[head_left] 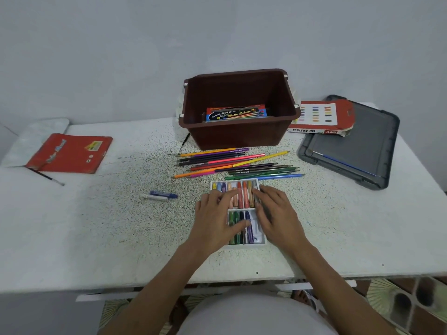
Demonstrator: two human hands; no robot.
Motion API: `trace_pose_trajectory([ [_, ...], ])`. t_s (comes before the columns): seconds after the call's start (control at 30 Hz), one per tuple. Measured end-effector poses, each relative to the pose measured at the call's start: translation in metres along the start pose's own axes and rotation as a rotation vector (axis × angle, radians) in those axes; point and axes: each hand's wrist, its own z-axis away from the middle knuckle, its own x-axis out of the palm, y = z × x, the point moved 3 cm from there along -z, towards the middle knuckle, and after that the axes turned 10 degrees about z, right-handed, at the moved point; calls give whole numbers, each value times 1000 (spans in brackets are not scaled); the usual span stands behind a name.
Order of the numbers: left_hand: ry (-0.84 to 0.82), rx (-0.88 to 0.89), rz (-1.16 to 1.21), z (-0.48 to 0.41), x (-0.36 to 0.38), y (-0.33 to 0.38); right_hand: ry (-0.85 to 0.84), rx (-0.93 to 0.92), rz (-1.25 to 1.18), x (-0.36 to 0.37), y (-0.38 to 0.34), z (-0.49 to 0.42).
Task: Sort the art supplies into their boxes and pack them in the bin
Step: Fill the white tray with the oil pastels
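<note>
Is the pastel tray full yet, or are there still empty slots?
Not full. The white pastel tray shows bare white space at the near row's right end, beside the purple pastel. Both hands cover other slots, so the rest cannot be told.

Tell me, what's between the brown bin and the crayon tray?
In the head view, loose coloured pencils lie between the brown bin and crayon tray.

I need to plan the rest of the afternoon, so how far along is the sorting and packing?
Done: one water colours box lies in the brown bin. In hand: the left hand and right hand rest on the white pastel tray, arranging pastels. Left: the loose coloured pencils, the oil pastels box on the grey lid, two markers and the red packet.
</note>
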Motion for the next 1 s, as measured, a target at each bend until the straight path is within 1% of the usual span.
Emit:
trace_pose_trajectory([
  [0.1,80,3,55,2,-13,-12,-4,4,2,-1,1,0],
  [0.17,144,-29,65,2,-26,-26,-7,8,0,0,1,-1],
  [0.3,229,-93,-10,-4,-57,-56,-17,16,5,0,1,0],
  [0.4,197,-174,-117,-8,-78,-74,-18,9,10,-1,1,-1],
  [0.6,43,-277,-217,-11,-101,-97,-19,18,-1,-1,-1,-1],
  [0.73,21,-262,-297,-11,-102,-98,-10,11,3,-2,-3,-1],
  [0.9,60,-236,-396,-14,-102,-97,-6,4,7,-3,-3,-2],
  [1.0,86,-178,-391,-15,-101,-96,-5,4,8,-3,-4,-2],
])
